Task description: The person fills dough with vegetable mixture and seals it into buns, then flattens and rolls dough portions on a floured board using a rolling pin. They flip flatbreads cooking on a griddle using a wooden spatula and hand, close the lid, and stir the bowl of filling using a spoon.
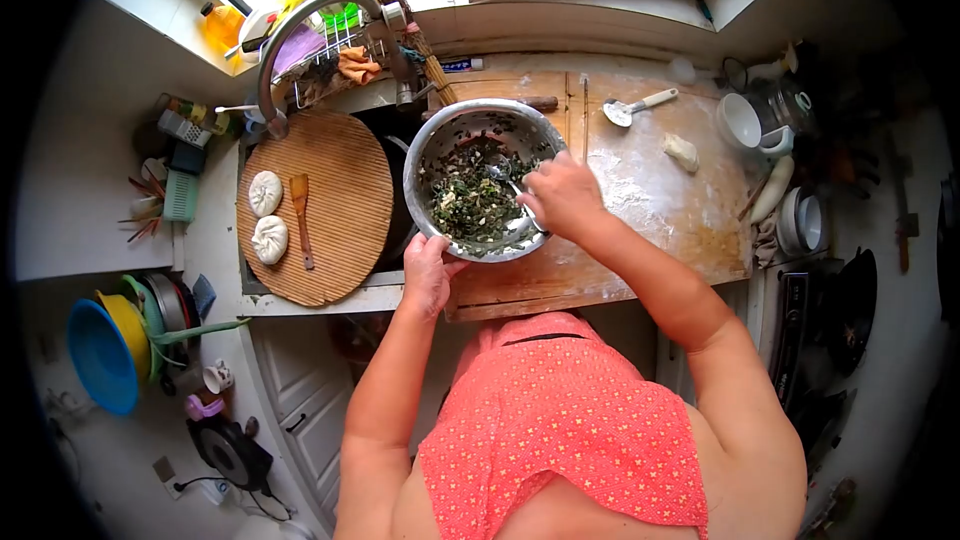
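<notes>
A metal bowl (414, 175) stands at the left end of the floured wooden board, holding a chopped green filling (478, 195) with pale bits. My left hand (429, 272) grips the bowl's near rim at the lower left. Inside the bowl is a metal spoon (512, 184), its head in the filling, and my right hand (563, 198) is closed around its handle over the bowl's right rim. Two pleated buns, one (265, 194) behind the other (269, 240), lie on a round ridged board (345, 180) at the left, beside a wooden spatula (301, 220).
On the floured board (680, 230) lie a dough piece (682, 153) and a scoop of flour (618, 114). A rolling pin (540, 103) is partly behind the bowl. The faucet (270, 80) arches over the round board. White bowls (738, 120) stand at the right.
</notes>
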Motion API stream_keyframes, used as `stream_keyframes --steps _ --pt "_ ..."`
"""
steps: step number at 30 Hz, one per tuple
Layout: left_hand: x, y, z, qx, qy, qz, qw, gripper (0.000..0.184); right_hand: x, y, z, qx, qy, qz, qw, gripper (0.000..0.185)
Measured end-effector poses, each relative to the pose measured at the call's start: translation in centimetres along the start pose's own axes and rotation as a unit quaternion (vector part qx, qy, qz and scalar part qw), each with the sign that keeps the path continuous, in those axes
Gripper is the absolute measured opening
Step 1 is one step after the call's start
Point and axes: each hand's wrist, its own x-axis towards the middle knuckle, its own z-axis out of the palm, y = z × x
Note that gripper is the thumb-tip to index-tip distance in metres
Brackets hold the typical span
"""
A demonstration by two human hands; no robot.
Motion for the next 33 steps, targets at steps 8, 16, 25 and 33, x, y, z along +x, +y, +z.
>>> stream_keyframes --steps 8,16,25,33 --pt "0.8 1.1 -0.8 0.018 -0.036 0.016 0.999 0.018 1.4 0.3 0.2 -0.026 -0.157 0.083 0.984 0.010" --pt "5.8 -1.4 -4.0 0.170 0.020 0.156 0.973 0.010 8.9 0.1 -6.3 -0.183 0.017 -0.325 0.927 0.014" --pt "5.4 0.1 -3.5 0.189 -0.021 0.102 0.977 0.009 18.0 -3.5 -3.3 -0.244 -0.047 -0.529 0.811 0.009" --pt "1.6 1.8 -1.2 0.035 -0.064 0.010 0.997 0.016 13.4 4.3 -4.7 -0.313 -0.214 -0.139 0.915 0.019"
